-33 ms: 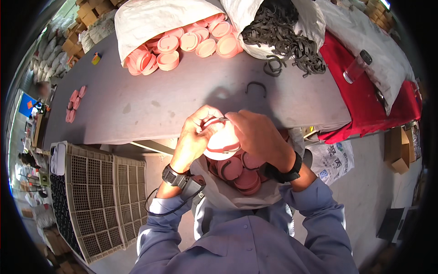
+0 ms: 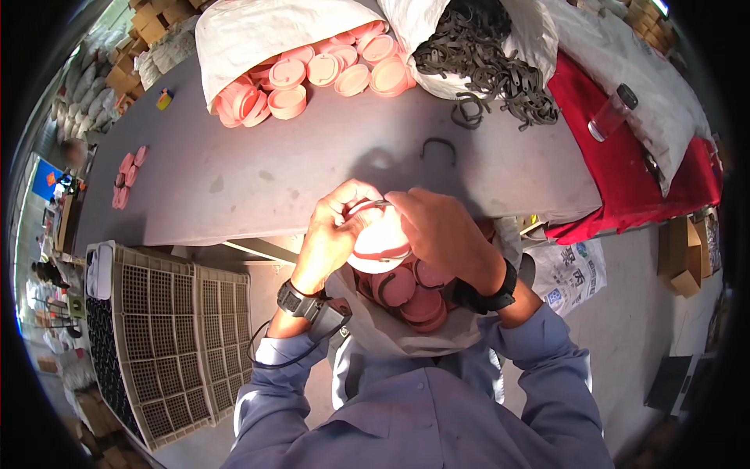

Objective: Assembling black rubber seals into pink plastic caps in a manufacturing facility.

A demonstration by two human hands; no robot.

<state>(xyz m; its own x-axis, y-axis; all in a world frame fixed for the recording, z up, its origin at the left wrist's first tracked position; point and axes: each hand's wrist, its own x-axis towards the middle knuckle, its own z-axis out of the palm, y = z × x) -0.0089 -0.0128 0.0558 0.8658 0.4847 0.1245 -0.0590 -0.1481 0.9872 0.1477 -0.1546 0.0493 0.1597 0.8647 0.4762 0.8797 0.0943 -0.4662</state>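
Note:
Between my hands, in front of the table's edge, is a pink round plastic lid (image 2: 378, 238), brightly lit and tilted. My left hand (image 2: 326, 236) grips its left side, thumb over the rim. With closed fingers my right hand (image 2: 447, 233) holds a dark curved strip (image 2: 381, 203) against the lid's far edge; its fingertips are partly hidden. Directly below, an open white sack (image 2: 383, 332) at my lap holds several pink lids (image 2: 424, 306), some with dark strips on them. One loose dark curved strip (image 2: 439, 144) lies on the table beyond my hands.
On the grey table (image 2: 258, 172), a white sack (image 2: 266, 27) spills pink lids (image 2: 287, 102); another spills dark strips (image 2: 476, 51). Small pink pieces (image 2: 125, 180) lie far left. A bottle (image 2: 612, 113) rests on red cloth (image 2: 578, 102). Plastic crates (image 2: 160, 336) stand at left, a cardboard box (image 2: 681, 254) at right.

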